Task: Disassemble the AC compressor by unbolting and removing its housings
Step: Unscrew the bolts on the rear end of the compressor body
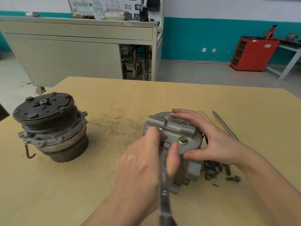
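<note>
Housing (172,128) first: the grey cast end piece of the compressor sits on the wooden table (114,185), and I place everything else from it. A brass-coloured bolt (182,140) stands in its top face.

My right hand (210,137) lies flat over the housing's far and right side, fingers straight and spread, thumb pressed against its near edge; it steadies the part without curling round it. My left hand (143,165) comes in from the housing's near left and is blurred, but thumb and fingers close round a flat wrench (163,181). The wrench's head reaches the top face just left of the bolt, and its handle runs back toward me. I cannot tell exactly what the head sits on.

Touching the housing's near right corner lies a pile of loose dark bolts (213,170), with one stray bolt (232,178) just beyond them. Right of the housing, past my right hand, a thin metal rod (225,126) lies slanted, near the table's right edge.

Well to the housing's left stands the compressor body (50,126), pulley up, close to the table's left edge. Bare, scuffed tabletop lies between the two, and more beyond the housing up to the far edge.
</note>
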A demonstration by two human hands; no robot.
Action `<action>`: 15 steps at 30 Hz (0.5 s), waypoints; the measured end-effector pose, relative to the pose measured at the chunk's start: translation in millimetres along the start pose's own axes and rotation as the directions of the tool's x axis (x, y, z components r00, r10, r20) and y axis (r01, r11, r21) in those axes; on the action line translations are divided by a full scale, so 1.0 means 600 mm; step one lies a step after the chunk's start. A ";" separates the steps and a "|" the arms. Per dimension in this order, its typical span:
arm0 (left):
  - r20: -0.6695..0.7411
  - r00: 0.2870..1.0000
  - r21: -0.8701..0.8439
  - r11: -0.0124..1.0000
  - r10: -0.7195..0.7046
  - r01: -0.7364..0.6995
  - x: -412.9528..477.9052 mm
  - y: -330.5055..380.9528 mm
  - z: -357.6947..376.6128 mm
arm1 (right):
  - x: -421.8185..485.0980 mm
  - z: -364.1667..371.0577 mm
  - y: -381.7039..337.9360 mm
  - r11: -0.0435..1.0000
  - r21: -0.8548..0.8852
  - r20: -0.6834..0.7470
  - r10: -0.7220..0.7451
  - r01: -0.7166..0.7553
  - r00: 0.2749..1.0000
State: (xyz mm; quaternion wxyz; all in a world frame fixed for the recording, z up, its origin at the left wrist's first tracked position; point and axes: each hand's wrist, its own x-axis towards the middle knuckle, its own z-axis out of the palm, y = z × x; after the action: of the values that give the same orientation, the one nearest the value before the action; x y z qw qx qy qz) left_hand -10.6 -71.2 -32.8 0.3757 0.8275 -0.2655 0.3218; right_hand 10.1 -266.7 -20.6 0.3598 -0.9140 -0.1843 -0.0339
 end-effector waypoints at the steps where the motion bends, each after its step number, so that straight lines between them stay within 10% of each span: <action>1: -0.024 0.995 -0.085 0.992 -0.093 0.091 0.001 0.001 -0.006 | 0.000 0.000 0.000 1.000 0.005 0.003 0.002 -0.002 1.000; 4: -0.056 0.950 -0.499 0.833 -0.306 0.239 0.018 -0.007 -0.030 | -0.001 0.000 -0.002 1.000 0.015 0.009 0.015 -0.015 1.000; 7: 0.215 0.924 -0.788 0.502 -0.317 0.356 0.056 -0.045 -0.058 | -0.001 0.000 -0.004 0.999 0.023 0.011 0.026 -0.026 1.000; 15: 0.740 0.658 -0.643 0.139 -0.141 0.753 0.108 -0.133 -0.041 | -0.002 0.000 -0.003 0.999 0.040 0.016 0.025 -0.025 1.000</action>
State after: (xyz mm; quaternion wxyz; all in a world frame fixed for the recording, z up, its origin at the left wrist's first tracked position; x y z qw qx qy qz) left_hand 77.7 -18.3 -8.8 0.7721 0.5383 -0.2104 -0.2643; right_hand 8.4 -266.2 -19.8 0.3769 -0.9091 -0.1763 -0.0188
